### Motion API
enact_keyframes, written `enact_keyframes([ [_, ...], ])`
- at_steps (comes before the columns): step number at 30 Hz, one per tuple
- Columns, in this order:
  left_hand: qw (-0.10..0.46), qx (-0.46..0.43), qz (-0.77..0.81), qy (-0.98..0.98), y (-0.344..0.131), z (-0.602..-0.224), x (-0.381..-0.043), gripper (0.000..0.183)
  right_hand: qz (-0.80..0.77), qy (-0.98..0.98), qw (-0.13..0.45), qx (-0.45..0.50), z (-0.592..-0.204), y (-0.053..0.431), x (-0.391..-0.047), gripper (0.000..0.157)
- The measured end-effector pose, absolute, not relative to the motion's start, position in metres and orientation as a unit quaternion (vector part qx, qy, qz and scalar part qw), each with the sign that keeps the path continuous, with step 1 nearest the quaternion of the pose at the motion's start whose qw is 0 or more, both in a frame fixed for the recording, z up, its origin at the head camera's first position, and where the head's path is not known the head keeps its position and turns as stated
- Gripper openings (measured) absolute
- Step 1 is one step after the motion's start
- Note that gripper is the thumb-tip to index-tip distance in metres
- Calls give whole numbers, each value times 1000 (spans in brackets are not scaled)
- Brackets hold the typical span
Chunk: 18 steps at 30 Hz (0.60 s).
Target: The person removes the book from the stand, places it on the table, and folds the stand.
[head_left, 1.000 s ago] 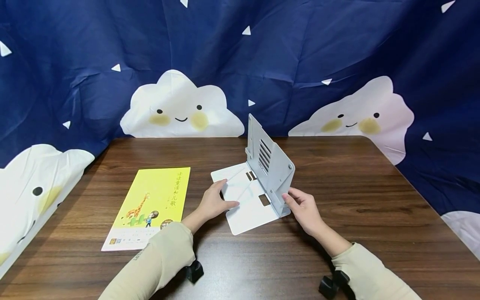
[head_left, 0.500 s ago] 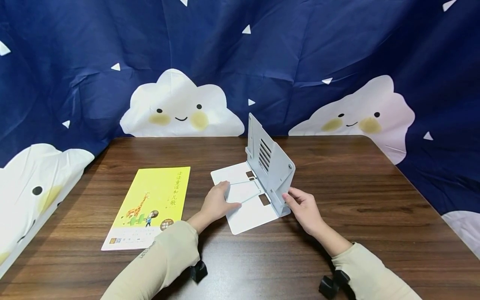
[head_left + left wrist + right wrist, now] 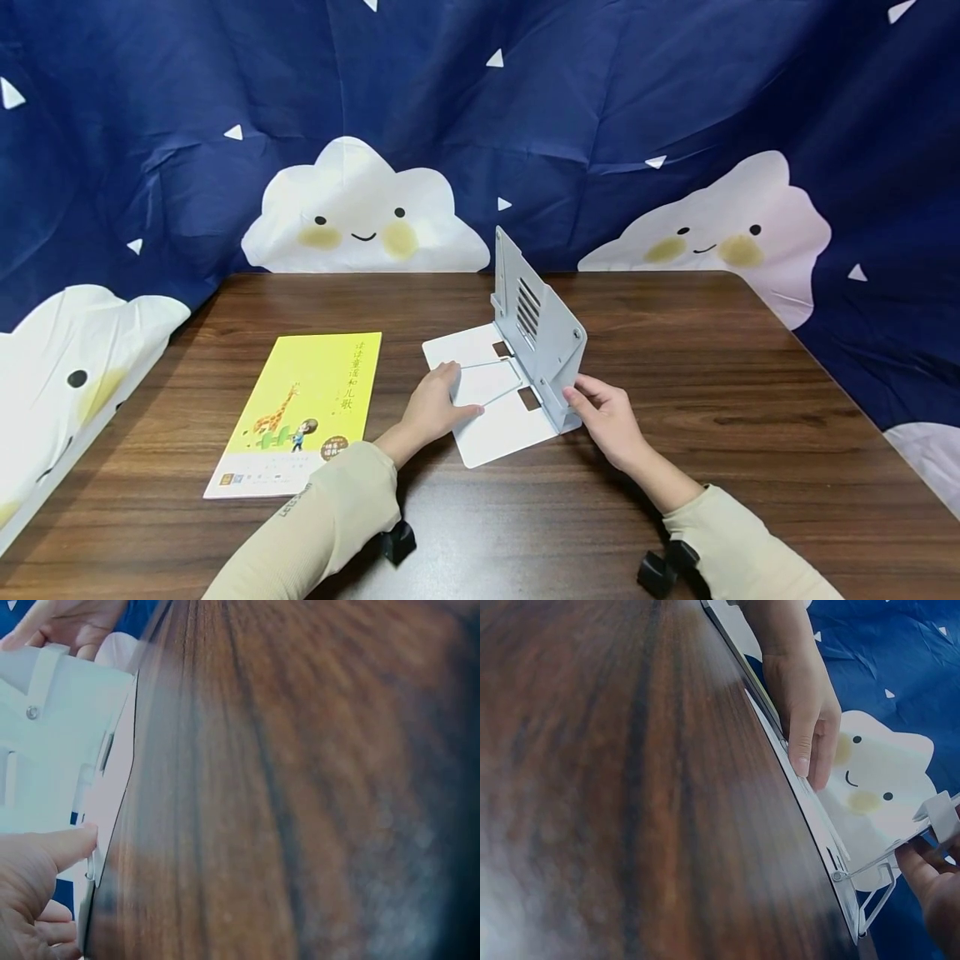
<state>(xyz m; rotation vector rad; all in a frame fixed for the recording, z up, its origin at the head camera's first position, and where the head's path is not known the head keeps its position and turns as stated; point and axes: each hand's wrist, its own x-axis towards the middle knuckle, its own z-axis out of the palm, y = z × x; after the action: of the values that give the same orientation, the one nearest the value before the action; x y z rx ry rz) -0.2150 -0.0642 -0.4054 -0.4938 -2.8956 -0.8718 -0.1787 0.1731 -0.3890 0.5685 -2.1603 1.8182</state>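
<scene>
A pale grey metal book stand [image 3: 551, 333] stands on the table, its slotted panel raised from a flat white base plate [image 3: 498, 437]. My left hand [image 3: 431, 408] is at the base's left side, thumb and fingers around a thin wire bracket [image 3: 502, 395] lying over the plate. The bracket's far end reaches close to the hinge line, between two cut-outs. At the panel's lower right corner, my right hand [image 3: 609, 421] pinches the edge, its thumb in front and its other fingers behind. In the right wrist view a bent wire leg [image 3: 877, 904] shows beside the hinge.
A yellow book [image 3: 315, 400] with a giraffe on its cover lies flat to the left, near my left forearm. The brown wooden table [image 3: 720, 375] ends at a blue curtain [image 3: 555, 108] with printed clouds.
My left hand has shifted slightly right, and the wire bracket has slid with it toward the hinge. The raised panel has tipped slightly left. My right hand keeps its place.
</scene>
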Motion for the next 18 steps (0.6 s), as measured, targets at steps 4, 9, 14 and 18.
enact_keyframes([
  [4,36,-164,-282,-945,-64,-404,-214,71,625,-744,133,196,-389,173,-179,19],
  [9,29,-162,-274,-947,-62,-402,-213,71,611,-755,142,190,-387,172,-179,16],
  [14,23,-157,-269,-950,-63,-403,-214,72,596,-764,148,199,-375,165,-171,15],
  [18,20,-150,-289,-945,-64,-403,-214,73,589,-768,139,210,-368,160,-167,19],
])
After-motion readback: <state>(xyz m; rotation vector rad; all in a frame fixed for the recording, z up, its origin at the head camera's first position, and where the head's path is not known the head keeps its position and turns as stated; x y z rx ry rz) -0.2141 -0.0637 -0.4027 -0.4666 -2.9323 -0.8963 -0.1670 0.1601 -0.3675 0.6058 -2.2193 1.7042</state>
